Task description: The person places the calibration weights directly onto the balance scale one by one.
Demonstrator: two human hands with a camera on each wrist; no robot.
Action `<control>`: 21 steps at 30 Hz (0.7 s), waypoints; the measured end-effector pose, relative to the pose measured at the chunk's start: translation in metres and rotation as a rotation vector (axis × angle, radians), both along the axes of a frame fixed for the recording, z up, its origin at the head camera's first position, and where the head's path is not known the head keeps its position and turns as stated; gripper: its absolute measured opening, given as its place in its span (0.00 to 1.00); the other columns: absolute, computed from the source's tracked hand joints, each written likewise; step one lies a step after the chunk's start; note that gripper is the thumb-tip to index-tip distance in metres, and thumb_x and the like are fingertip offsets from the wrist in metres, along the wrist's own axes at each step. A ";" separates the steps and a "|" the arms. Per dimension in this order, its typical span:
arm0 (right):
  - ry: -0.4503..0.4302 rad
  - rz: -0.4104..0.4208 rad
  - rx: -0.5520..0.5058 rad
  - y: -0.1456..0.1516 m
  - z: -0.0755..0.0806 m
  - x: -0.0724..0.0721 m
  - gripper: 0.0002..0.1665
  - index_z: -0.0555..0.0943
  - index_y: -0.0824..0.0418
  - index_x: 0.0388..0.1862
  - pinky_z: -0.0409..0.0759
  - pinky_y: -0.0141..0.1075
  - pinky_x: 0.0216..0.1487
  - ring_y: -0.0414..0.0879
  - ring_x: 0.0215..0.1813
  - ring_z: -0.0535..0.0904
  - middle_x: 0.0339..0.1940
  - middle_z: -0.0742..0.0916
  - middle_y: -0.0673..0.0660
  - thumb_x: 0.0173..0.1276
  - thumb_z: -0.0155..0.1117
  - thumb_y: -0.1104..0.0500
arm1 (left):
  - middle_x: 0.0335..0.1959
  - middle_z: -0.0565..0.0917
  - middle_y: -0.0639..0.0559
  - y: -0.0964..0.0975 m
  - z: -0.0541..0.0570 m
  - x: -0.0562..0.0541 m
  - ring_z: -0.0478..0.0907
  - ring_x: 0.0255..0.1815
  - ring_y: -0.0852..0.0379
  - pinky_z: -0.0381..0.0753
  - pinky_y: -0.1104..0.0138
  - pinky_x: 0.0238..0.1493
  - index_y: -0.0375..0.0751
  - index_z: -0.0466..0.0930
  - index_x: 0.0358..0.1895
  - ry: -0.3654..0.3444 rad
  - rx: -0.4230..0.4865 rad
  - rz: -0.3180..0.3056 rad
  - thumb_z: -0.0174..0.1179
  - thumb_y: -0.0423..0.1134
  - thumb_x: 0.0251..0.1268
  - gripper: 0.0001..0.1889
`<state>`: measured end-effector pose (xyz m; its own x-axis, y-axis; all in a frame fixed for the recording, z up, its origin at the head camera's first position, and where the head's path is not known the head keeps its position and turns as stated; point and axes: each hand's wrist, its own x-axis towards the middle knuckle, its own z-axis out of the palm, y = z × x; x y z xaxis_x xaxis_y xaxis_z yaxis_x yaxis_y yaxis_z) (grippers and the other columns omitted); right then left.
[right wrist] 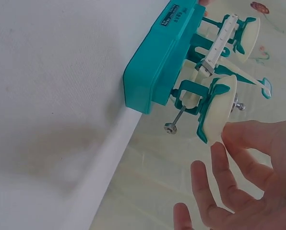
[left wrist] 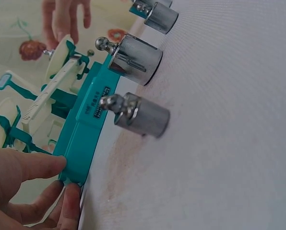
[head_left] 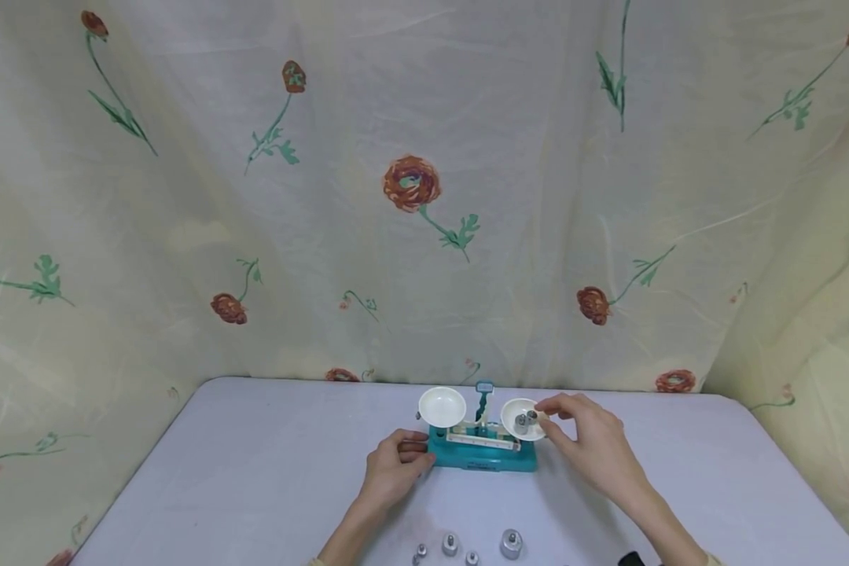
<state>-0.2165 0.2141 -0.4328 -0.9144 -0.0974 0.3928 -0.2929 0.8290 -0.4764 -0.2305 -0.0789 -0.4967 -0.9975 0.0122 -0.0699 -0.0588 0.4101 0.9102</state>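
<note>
Weights (head_left: 511, 545) at the front, balance (head_left: 483, 458) behind them on the table (head_left: 283, 472).
Left hand (head_left: 389, 469) grips the base's left end; next, the left pan (head_left: 442, 406); then the right pan (head_left: 511, 410), holding two weights; right hand (head_left: 596, 444), fingertips at that pan's rim, whether pinching I cannot tell.

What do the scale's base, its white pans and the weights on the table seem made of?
Base: probably moulded plastic, satin teal, by its even colour and rounded edges; possibly painted metal.
Pans: likely plastic, smooth, by the even off-white surface; perhaps coated metal.
Weights: metal, by their silvery grey sides and bright highlights on the shiny knobs.
</note>
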 end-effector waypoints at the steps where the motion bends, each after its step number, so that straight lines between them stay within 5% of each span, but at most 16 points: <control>1: -0.007 0.002 -0.004 0.000 0.000 0.000 0.10 0.90 0.55 0.50 0.86 0.56 0.51 0.53 0.50 0.88 0.50 0.93 0.57 0.72 0.74 0.60 | 0.51 0.90 0.44 0.000 0.000 0.000 0.89 0.50 0.52 0.91 0.58 0.54 0.36 0.84 0.60 0.003 -0.001 0.000 0.72 0.36 0.69 0.19; 14: -0.059 0.036 -0.043 0.005 0.005 0.006 0.11 0.89 0.53 0.52 0.87 0.52 0.53 0.51 0.51 0.89 0.52 0.93 0.54 0.73 0.74 0.60 | 0.50 0.90 0.45 0.000 0.000 -0.002 0.89 0.51 0.52 0.91 0.57 0.55 0.36 0.84 0.60 -0.005 -0.001 0.005 0.72 0.36 0.69 0.19; 21: -0.111 0.069 -0.067 0.009 0.011 0.010 0.11 0.89 0.52 0.53 0.89 0.40 0.49 0.44 0.47 0.89 0.47 0.93 0.49 0.74 0.74 0.59 | 0.50 0.90 0.45 0.000 0.000 -0.001 0.89 0.50 0.53 0.91 0.58 0.54 0.37 0.84 0.60 -0.009 0.001 0.009 0.72 0.36 0.69 0.19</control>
<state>-0.2060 0.2233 -0.4215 -0.9448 -0.1384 0.2970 -0.2903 0.7738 -0.5630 -0.2319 -0.0784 -0.4969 -0.9969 0.0029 -0.0788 -0.0707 0.4088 0.9099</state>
